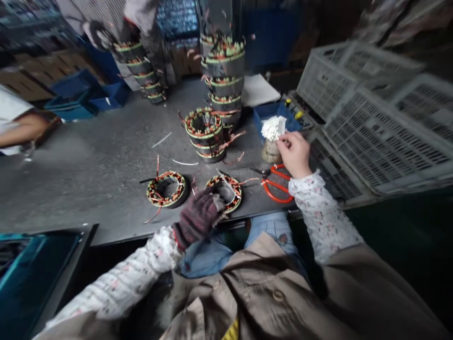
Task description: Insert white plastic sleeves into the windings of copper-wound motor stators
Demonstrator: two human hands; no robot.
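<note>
My left hand (200,215), in a dark knit glove with bare fingertips, rests on the near left rim of a wire-wound ring (233,200) at the table's front edge. My bare right hand (295,153) has its thumb and fingers pinched at the edge of a heap of small white pieces (273,127) on top of a round container (271,152); what the fingertips hold is too small to tell. Red-handled scissors (278,184) lie just below that hand. A second wound ring (167,190) lies flat to the left.
Stacks of wound rings (207,134) stand behind, the tallest (226,71) near the middle. A blue tray (261,115) sits behind the white pieces. Grey plastic crates (392,127) stand on the right. People are at the far side and left of the table (116,189).
</note>
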